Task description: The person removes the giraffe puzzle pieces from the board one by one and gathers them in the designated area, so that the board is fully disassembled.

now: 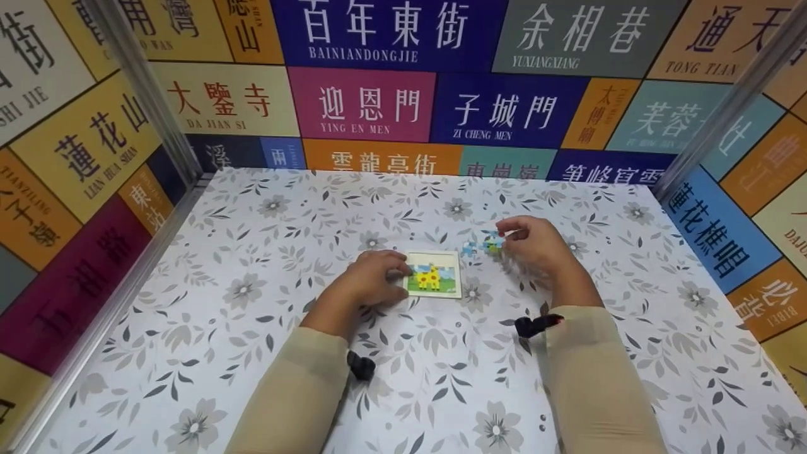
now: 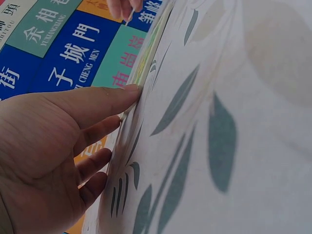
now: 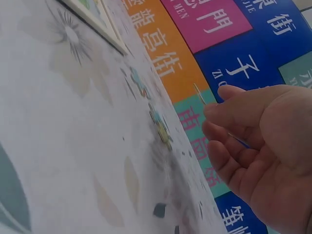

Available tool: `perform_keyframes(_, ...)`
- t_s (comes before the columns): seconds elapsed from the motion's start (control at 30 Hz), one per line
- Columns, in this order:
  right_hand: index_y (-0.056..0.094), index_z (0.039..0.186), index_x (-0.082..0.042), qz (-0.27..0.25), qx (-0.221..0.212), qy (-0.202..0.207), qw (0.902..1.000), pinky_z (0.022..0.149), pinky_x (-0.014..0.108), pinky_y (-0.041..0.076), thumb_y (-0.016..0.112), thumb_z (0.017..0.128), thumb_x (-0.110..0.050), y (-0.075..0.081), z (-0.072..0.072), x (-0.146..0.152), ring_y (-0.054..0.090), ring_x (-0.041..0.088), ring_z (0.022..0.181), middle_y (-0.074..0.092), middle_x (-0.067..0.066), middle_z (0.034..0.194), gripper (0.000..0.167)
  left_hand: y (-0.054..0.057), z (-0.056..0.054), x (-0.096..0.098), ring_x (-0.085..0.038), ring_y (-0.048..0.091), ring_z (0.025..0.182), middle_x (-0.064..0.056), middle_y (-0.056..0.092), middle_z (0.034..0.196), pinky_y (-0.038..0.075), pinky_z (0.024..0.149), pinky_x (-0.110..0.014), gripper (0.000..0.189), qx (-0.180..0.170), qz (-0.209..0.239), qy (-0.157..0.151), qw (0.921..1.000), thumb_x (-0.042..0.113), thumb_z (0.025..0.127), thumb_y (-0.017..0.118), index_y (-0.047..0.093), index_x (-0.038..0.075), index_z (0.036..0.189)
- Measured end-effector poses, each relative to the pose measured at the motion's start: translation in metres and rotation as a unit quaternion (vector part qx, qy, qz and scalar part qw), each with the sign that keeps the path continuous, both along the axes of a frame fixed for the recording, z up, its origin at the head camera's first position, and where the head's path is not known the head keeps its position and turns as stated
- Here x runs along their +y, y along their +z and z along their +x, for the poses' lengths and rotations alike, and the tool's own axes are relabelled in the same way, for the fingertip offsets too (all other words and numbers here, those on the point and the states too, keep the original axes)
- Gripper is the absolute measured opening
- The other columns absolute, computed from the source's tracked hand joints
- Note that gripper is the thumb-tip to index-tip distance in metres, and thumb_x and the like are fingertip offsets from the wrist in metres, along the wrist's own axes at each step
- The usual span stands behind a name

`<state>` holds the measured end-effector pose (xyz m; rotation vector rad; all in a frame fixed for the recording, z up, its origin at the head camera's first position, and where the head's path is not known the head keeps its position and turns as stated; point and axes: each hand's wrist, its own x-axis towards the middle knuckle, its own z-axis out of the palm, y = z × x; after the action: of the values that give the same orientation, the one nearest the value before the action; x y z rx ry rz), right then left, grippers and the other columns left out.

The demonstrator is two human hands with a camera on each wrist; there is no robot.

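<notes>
Table: Patterned with grey leaves and flowers, the table (image 1: 252,353) is spreading out on all sides of the puzzle tray (image 1: 459,277), and lettered wall panels (image 1: 369,104) are standing beyond the tray's far side.
Left hand at the tray: The left hand (image 1: 378,277) is gripping the tray's left edge, its thumb bending in at the near corner and its fingers curling along the side.
Giraffe picture: Inside the tray, lying flat, the giraffe picture (image 1: 429,279) is filling the near part, with the yellow animal standing on green.
Progress: The work is looking well advanced; the near part is appearing done, while a pale strip along the tray's far side is seemingly awaiting pieces.
Loose pieces: Just right of the tray, a blue piece (image 1: 469,249) is lying on the table, and blue-and-green pieces (image 1: 493,244) are resting farther right, their exact count being unclear.
Right hand beyond the pieces: Farthest right of the tray, the right hand (image 1: 533,243) is pinching a thin piece (image 3: 199,92) between thumb and finger; its printed face is not showing.
</notes>
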<state>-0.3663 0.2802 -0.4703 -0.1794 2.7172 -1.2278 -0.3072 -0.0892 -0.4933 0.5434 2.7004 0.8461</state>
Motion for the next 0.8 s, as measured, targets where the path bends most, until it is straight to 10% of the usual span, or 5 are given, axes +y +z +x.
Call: perform_keyframes(0.8, 0.066, 0.143, -0.013, -0.003, -0.049, -0.055, 0.9973, 0.100, 0.036, 0.052, 0.067, 0.100, -0.009, -0.027, -0.004, 0.032, 0.061, 0.031, 0.130, 0.067, 0.013, 0.145, 0.043, 0.002, 0.000, 0.000, -0.032, 0.031, 0.162, 0.009, 0.050, 0.165, 0.028, 0.132, -0.055, 0.040, -0.005, -0.007, 0.000, 1.0000, 0.032, 0.094, 0.080, 0.074, 0.028, 0.133)
